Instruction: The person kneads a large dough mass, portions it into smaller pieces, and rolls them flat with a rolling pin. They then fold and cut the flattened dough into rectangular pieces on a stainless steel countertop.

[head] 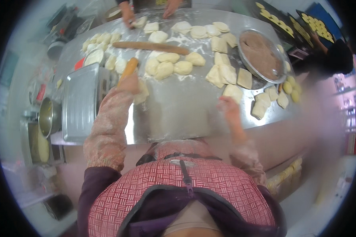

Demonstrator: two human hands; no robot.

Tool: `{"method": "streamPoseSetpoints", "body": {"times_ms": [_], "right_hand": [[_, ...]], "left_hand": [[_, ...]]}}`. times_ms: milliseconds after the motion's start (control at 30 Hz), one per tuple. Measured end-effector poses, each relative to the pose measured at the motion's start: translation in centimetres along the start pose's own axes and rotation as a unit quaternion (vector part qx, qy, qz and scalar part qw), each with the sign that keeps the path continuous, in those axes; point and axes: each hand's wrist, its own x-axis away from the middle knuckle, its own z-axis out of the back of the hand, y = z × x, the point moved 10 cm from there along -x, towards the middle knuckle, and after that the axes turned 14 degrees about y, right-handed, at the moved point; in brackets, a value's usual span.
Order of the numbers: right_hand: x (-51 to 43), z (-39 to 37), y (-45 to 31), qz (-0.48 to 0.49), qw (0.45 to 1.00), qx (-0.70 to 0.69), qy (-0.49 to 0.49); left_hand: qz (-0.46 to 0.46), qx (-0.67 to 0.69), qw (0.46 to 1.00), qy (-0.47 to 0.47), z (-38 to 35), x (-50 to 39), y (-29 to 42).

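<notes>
My left hand (129,83) grips a short wooden rolling pin (131,66), which points away from me. A flattened piece of dough (141,92) lies on the steel table just right of that hand, partly hidden by it. Blurred, my right hand (230,107) is at the near edge of a flat dough piece (233,92); whether its fingers hold the edge is unclear. Beyond it, folded dough squares (227,74) overlap one another. Several rounded dough lumps (165,70) sit in the middle, in front of a long wooden rolling pin (151,46).
A large metal bowl of brown filling (259,53) stands at the right. An upturned metal tray (80,103) lies at the left beside a metal pot (46,117). Another person's hand (127,17) touches dough at the far edge. Baking trays (317,26) hold pieces at upper right, near another person.
</notes>
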Motion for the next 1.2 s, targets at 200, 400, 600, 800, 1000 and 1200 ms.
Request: {"method": "streamPoseSetpoints", "body": {"times_ms": [200,400,600,800,1000,1200], "right_hand": [[7.7,-5.2,-3.2,-0.098,0.982,-0.039,-0.156],[9.0,-5.5,-2.5,-0.173,0.963,-0.171,-0.113],[5.8,6.2,-1.9,0.285,0.953,0.089,-0.051],[-9.6,17.1,4.4,0.108,0.9,0.344,0.244],[-7.6,4.2,0.9,0.146,0.974,0.086,0.149],[12.6,-15.7,-11.1,0.269,0.954,0.009,-0.132]], "left_hand": [[-0.144,0.106,0.983,-0.026,0.9,3.8,7.3],[0.007,0.513,0.846,-0.146,-3.2,11.5,19.1],[-0.035,0.422,0.906,-0.005,-3.0,13.2,14.1],[0.203,0.383,0.889,0.145,-3.4,19.6,3.2],[0.379,0.443,0.779,0.233,-4.1,32.0,-1.7],[0.424,0.412,0.737,0.328,-4.2,41.5,-9.1]]}}
